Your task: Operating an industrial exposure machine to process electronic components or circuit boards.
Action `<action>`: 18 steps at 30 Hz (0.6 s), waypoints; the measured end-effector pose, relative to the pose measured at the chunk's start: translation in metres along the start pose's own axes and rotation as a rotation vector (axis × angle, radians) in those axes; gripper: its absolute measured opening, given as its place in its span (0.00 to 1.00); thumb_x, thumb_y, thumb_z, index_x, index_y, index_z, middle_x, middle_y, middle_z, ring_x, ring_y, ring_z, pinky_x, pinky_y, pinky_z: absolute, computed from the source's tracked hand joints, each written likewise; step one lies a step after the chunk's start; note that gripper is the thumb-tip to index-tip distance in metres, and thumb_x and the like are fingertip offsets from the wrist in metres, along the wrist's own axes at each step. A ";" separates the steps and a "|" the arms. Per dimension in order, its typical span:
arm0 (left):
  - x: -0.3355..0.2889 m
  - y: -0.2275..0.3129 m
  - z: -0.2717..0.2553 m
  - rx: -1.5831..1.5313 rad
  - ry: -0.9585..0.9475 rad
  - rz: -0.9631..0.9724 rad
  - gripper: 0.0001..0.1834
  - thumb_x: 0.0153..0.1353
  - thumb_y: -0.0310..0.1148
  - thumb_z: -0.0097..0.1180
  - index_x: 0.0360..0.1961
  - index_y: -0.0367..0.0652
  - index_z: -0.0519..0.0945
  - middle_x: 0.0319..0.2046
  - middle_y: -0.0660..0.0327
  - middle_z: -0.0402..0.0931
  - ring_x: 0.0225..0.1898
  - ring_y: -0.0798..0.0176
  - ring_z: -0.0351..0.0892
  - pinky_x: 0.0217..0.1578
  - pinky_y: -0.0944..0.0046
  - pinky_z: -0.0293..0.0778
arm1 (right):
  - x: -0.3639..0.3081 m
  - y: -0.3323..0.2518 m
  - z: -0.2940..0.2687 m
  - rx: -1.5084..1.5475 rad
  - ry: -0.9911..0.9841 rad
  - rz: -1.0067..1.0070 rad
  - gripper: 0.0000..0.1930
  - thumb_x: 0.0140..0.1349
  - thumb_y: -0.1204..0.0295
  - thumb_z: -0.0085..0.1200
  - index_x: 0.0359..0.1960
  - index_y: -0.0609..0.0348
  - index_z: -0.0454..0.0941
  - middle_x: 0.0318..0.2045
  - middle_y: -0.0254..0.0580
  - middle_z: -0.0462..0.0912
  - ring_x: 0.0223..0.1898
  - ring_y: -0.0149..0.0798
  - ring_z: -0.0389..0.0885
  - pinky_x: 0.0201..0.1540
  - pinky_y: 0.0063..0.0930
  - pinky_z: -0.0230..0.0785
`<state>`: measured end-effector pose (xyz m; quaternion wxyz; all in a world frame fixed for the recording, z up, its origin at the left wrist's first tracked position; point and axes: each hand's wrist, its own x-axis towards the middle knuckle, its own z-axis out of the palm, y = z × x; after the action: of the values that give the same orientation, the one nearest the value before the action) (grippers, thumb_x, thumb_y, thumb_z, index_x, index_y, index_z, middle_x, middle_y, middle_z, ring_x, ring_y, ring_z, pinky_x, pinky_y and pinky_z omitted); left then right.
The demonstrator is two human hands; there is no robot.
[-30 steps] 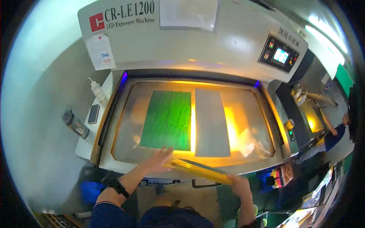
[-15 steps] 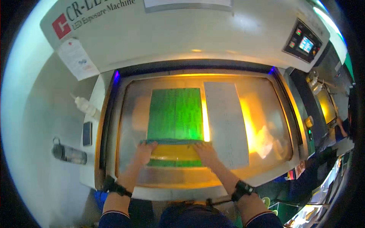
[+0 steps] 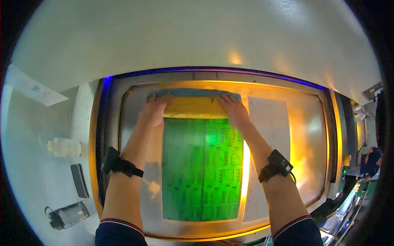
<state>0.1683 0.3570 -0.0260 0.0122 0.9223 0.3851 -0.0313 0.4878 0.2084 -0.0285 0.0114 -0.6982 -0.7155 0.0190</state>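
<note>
A long pad, smooth yellow with a dull blue ridge, lies across the far end of a flat, patterned green sheet. The left hand and right hand rest on its ends, fingers bent; how closed either grip is cannot be told. A narrow strip of shiny bed separates the green sheet's straight right edge from a grey sheet; wider bed shows beyond.

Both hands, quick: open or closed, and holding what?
Left hand: on the left end of the yellow pad; grip unclear.
Right hand: on its right end; grip also unclear.
</note>
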 end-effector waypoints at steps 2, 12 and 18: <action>-0.040 0.016 -0.011 0.030 0.009 -0.004 0.42 0.49 0.24 0.59 0.69 0.51 0.61 0.62 0.51 0.69 0.65 0.40 0.63 0.65 0.37 0.55 | -0.038 -0.026 -0.007 0.033 -0.049 0.000 0.39 0.50 0.82 0.53 0.68 0.52 0.61 0.68 0.46 0.65 0.66 0.52 0.64 0.67 0.45 0.57; -0.496 0.209 -0.046 -0.152 -0.627 0.258 0.47 0.49 0.38 0.64 0.71 0.54 0.57 0.69 0.56 0.60 0.67 0.32 0.55 0.63 0.26 0.51 | -0.510 -0.187 -0.062 0.452 -0.395 -0.222 0.27 0.56 0.72 0.53 0.61 0.57 0.70 0.63 0.52 0.70 0.61 0.58 0.70 0.61 0.58 0.61; -0.360 0.160 -0.045 0.051 -0.603 0.052 0.39 0.60 0.35 0.55 0.72 0.57 0.56 0.69 0.60 0.59 0.72 0.36 0.48 0.66 0.28 0.44 | -0.378 -0.159 -0.038 0.166 -0.240 -0.175 0.26 0.62 0.65 0.48 0.63 0.54 0.68 0.67 0.47 0.65 0.66 0.54 0.64 0.70 0.57 0.46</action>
<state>0.0317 -0.0088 0.0427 0.1036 0.8810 0.3392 -0.3132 0.3397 -0.1727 0.0201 -0.0149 -0.6225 -0.7659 0.1605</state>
